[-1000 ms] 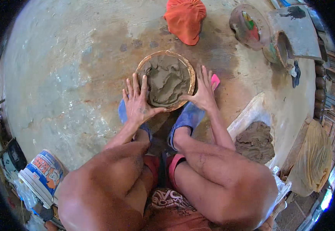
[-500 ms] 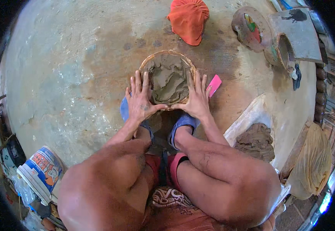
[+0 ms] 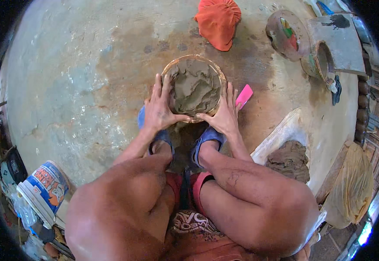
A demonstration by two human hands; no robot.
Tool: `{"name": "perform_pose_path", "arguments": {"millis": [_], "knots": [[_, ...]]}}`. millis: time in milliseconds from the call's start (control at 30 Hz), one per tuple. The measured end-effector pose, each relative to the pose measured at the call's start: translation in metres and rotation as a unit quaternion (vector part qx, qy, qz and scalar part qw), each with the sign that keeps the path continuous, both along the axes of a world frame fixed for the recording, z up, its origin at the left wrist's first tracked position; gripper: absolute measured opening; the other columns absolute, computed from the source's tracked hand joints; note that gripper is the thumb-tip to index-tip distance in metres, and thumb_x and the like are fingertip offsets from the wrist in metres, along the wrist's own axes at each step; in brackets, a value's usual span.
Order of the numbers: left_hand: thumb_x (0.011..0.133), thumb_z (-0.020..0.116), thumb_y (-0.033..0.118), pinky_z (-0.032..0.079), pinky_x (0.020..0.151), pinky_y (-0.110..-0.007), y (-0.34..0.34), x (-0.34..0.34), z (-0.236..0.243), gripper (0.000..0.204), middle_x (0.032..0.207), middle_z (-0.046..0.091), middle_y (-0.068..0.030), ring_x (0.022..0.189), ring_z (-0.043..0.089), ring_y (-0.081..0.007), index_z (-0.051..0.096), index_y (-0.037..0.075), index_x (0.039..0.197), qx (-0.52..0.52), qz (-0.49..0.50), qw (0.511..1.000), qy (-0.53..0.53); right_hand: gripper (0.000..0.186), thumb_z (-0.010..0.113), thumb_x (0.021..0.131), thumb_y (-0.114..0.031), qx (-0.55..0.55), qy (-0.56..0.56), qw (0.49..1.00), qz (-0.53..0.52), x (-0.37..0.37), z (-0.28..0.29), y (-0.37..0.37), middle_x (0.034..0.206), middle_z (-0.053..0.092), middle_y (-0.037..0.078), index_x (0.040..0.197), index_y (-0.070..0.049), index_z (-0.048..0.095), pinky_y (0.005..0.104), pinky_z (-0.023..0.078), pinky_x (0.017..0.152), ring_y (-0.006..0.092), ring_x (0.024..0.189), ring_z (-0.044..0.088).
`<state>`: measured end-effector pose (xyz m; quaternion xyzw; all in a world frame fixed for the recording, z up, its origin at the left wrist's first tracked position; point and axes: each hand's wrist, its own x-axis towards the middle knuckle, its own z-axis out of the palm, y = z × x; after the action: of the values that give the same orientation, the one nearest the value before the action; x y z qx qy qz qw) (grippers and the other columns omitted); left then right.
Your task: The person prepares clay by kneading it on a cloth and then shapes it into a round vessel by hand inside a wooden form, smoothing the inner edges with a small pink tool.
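A round bowl with a tan rim stands on the floor in front of my feet. Wet grey-brown clay, uneven on top, fills it. My left hand clasps the bowl's left side, fingers pointing away along the wall and thumb across the near rim. On the opposite side, my right hand holds it in the same way, the thumb tips close together at the near edge. Just right of my right fingers lies a flat pink scraper-like piece, partly hidden by that hand.
An orange cloth lies beyond the bowl. At far right are a round clay-coloured ring, a tipped pot and a grey board. A clay lump rests on a white sheet. A bucket stands at left.
My fingers have shifted from over the clay's edges to the bowl's outer sides. The bowl sits slightly farther right in view, and the clay's surface appears turned a little.
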<state>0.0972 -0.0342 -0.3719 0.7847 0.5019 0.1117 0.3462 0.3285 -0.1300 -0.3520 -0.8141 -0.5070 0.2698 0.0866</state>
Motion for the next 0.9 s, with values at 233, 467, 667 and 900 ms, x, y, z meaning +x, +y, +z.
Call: {"name": "perform_pose_path", "arguments": {"millis": [233, 467, 667, 900], "knots": [[0.042, 0.102, 0.051, 0.05, 0.107, -0.056, 0.009, -0.001, 0.0, 0.16, 0.177, 0.013, -0.0175, 0.152, 0.041, -0.039, 0.013, 0.018, 0.171, -0.036, 0.029, 0.998, 0.046, 0.151, 0.095, 0.056, -0.062, -0.024, 0.011, 0.999, -0.038, -0.002, -0.003, 0.017, 0.176, 0.013, 0.017, 0.17, -0.011, 0.009, 0.0769, 0.02, 0.119, 0.0372, 0.162, 0.018], [0.044, 0.103, 0.047, 0.048, 0.106, -0.062, 0.015, 0.002, 0.004, 0.159, 0.176, 0.015, -0.0186, 0.153, 0.038, -0.0403, 0.011, 0.018, 0.171, -0.04, 0.029, 0.995, 0.082, 0.153, 0.094, 0.054, -0.067, 0.029, -0.005, 1.0, 0.005, -0.005, -0.012, 0.009, 0.174, 0.011, 0.024, 0.17, -0.01, 0.011, 0.0762, 0.02, 0.12, 0.0462, 0.16, 0.017], [0.044, 0.102, 0.053, 0.047, 0.106, -0.066, 0.01, 0.002, 0.001, 0.158, 0.175, 0.018, -0.0213, 0.154, 0.036, -0.0415, 0.013, 0.021, 0.17, -0.042, 0.026, 0.996, 0.076, 0.152, 0.092, 0.054, -0.07, 0.005, -0.037, 0.999, -0.016, -0.023, -0.004, 0.011, 0.172, 0.011, 0.03, 0.169, -0.007, 0.013, 0.071, 0.024, 0.121, 0.0474, 0.159, 0.018], [0.039, 0.1, 0.062, 0.042, 0.106, -0.07, 0.007, 0.031, -0.004, 0.159, 0.174, 0.019, -0.0214, 0.149, 0.038, -0.0461, 0.017, 0.025, 0.17, 0.043, 0.09, 0.993, 0.069, 0.138, 0.099, 0.059, -0.044, 0.131, 0.048, 0.985, -0.102, -0.005, -0.009, 0.019, 0.16, 0.038, 0.029, 0.166, -0.004, 0.022, 0.0519, 0.043, 0.115, 0.045, 0.145, 0.044]]}}
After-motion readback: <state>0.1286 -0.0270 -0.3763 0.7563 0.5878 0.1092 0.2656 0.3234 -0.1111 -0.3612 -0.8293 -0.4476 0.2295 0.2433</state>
